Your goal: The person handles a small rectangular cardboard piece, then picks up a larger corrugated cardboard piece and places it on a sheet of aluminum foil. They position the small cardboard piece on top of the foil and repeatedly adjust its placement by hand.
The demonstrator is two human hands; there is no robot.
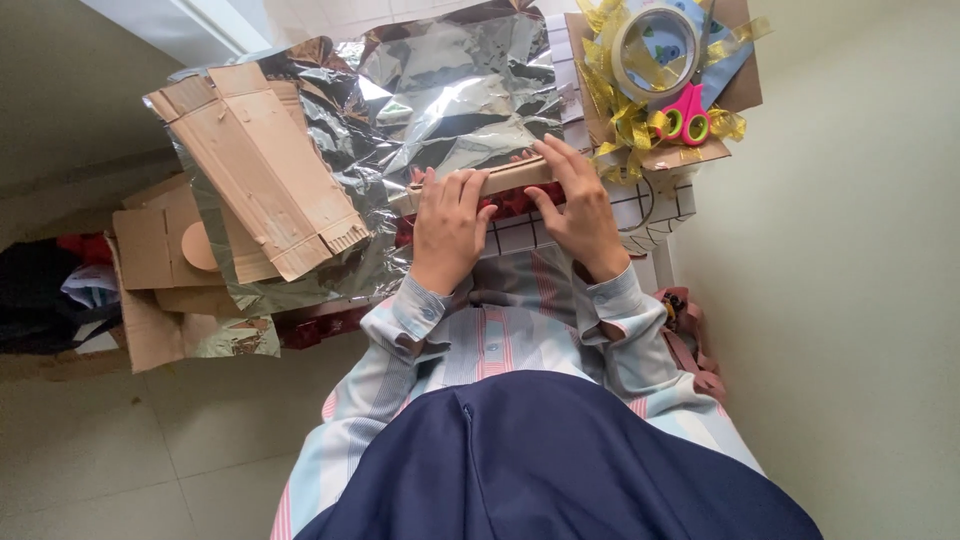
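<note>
Fingers of both hands lie flat and close together, pressed down on a narrow cardboard strip. I see the left hand covering the strip's left part, fingers pointing away from the body, and the right hand on its right part, thumb tucked under the near edge. Neither hand pinches anything; both push with flat palms and fingers.

Taking the strip as my landmark and going from biggest to smallest: beyond and left of it spreads a large crumpled sheet of silver foil, which the strip rests against. Left of the strip, on top of the foil, lies a folded cardboard panel, tilted, with flaps at its ends. Further left and lower, flat cardboard offcuts lie on the floor. Just under the strip I see a white board with a dark grid, and red material shows between the hands. Beyond and right of the strip sits a brown cardboard tray holding tangled gold ribbon, a roll of clear tape and, smallest, pink-handled scissors. Striped shirt sleeves lead back from both wrists.
</note>
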